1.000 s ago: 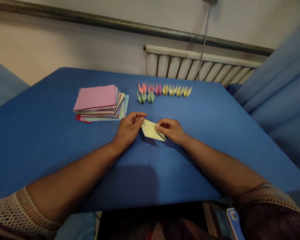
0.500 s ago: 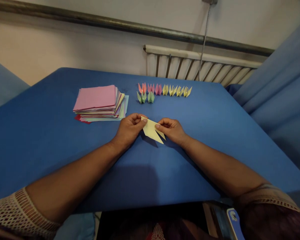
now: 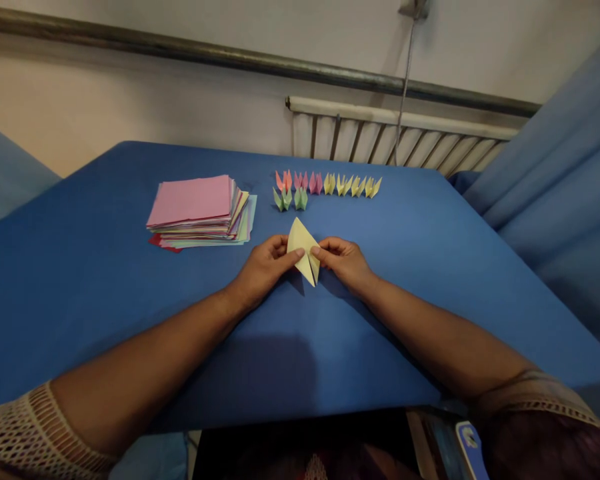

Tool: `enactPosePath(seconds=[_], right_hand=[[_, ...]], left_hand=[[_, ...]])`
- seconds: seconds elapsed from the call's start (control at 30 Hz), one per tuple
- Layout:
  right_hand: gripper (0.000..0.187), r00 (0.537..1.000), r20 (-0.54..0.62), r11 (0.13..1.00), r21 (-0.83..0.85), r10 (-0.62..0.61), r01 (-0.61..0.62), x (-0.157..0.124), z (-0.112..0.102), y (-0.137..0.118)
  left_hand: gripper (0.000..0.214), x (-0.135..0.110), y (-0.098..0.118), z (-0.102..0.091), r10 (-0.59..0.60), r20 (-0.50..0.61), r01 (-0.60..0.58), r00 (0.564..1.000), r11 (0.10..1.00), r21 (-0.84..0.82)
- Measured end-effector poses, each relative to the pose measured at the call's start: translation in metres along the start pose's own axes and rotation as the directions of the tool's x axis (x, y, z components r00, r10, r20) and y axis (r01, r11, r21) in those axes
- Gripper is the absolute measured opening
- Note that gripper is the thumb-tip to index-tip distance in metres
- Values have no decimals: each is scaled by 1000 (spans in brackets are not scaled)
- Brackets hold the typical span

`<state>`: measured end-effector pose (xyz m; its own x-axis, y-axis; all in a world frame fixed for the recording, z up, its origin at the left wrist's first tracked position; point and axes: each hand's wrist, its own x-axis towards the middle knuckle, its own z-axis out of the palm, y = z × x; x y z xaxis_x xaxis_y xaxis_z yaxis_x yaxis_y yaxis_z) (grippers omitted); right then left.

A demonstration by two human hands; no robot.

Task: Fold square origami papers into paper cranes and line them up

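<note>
A pale yellow folded paper [image 3: 301, 237] is held between my two hands, just above the blue table. It has a diamond shape, with one point away from me and a slit running down its near half. My left hand [image 3: 269, 264] pinches its left edge, thumb on top. From the right, my right hand [image 3: 345, 261] grips the other edge, its thumb close to the left one. The fingers beneath the paper are partly hidden. Beyond the hands stand small folded paper figures: green ones [image 3: 283, 199] in front, and pink [image 3: 315, 183] and yellow ones [image 3: 344, 185] behind.
A thick stack of coloured paper sheets [image 3: 193, 201], pink on top, lies to the left on the blue table [image 3: 430, 287]. Behind the table are a radiator [image 3: 380, 127] and a wall pipe [image 3: 230, 59]. A blue curtain [image 3: 555, 153] hangs at the right.
The yellow paper has turned from a slanted position to a diamond with one point away from me. Both thumbs have come closer together on it. The paper figures and the stack stay in place.
</note>
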<state>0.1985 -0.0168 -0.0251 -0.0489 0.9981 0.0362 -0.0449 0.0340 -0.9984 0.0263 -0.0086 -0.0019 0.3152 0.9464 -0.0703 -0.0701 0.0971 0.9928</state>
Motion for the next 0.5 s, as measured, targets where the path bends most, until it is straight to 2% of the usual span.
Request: enactPosePath(seconds=[0.1,0.3,0.4,0.5], right_hand=[[30,1000,-23,1000,-3,7,-7,-4,3,-5],[32,997,58,999,-27,47,-46,-8,7,-4],[34,996,42,997,-7,76,-76,-7,6,-4],[33,996,20,995,54,83,-84,-5,5,-6]], left_hand=[[44,0,0,2,-21,-21,21,1000,1000,3],[45,2,0,0,10,-114,-6,993,999,35],[47,-1,1,0,-2,-59,4,998,1000,24],[43,-3,2,-1,-39,3,39,999,996,-81]])
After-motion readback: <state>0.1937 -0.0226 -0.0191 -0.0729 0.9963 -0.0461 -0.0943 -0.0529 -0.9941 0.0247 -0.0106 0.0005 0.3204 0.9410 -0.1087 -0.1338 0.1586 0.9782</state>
